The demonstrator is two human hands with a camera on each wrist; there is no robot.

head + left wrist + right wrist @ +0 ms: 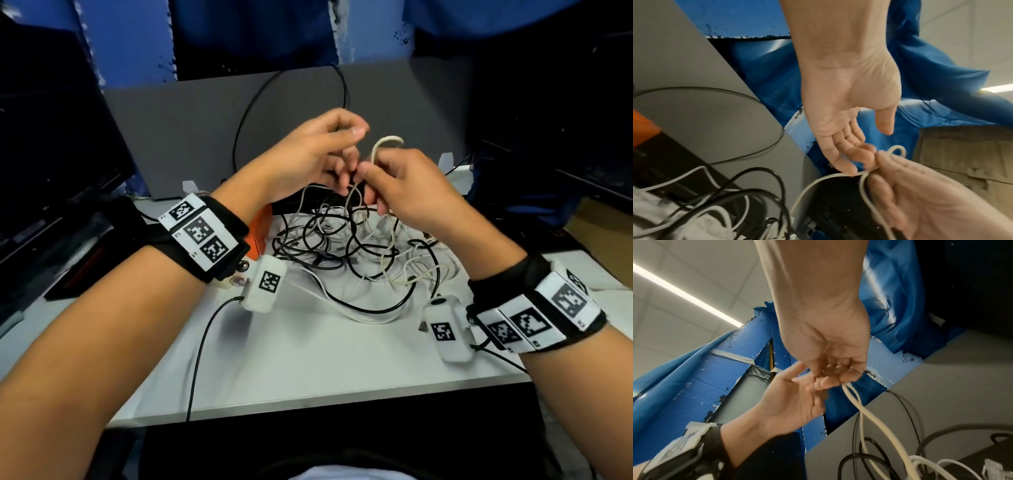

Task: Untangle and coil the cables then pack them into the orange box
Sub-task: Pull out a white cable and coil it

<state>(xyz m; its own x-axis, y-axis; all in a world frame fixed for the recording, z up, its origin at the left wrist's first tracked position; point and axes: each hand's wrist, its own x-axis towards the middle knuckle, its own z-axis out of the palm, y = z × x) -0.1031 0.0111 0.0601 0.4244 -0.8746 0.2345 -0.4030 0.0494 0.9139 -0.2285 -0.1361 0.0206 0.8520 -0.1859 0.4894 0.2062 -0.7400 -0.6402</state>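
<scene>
The orange plastic box (pixel 260 229) sits at nine o'clock of the tangled heap of black and white cables (pixel 356 246) on the white table (pixel 308 359), near enough for packing later. The left hand (pixel 308 154), raised above the heap, has relaxed, uncurled fingers and grips nothing, probably ready to receive slack. At its three o'clock, the right hand (pixel 407 185) pinches a doubled cream cable loop (pixel 385 145) (bend poking above the fingers), lifting it clear so that crossings below show.
</scene>
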